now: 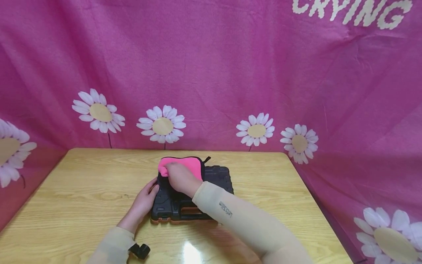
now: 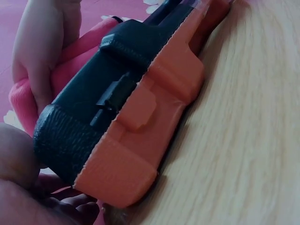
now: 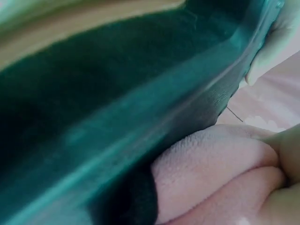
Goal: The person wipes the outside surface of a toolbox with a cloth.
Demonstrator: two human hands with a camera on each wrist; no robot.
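A black-and-orange plastic tool case [image 1: 219, 178] lies flat on the table, its handle toward me. On top of it is a pink pouch [image 1: 193, 164] with black edging and a small loop at its far right corner. My right hand [image 1: 181, 179] grips the pouch's left end, bunching the fabric; the right wrist view shows the folded pink fabric [image 3: 211, 171] close up. At the case's left side, my left hand [image 1: 145, 200] holds the edge, thumb toward me. In the left wrist view, its fingers curl by the case's corner, near a latch [image 2: 119, 93].
The wooden table [image 1: 99, 176] runs back to a magenta cloth [image 1: 211, 73] printed with white daisies. A black wrist device [image 1: 140, 251] sits by my left sleeve. My right forearm crosses over the case's near right part.
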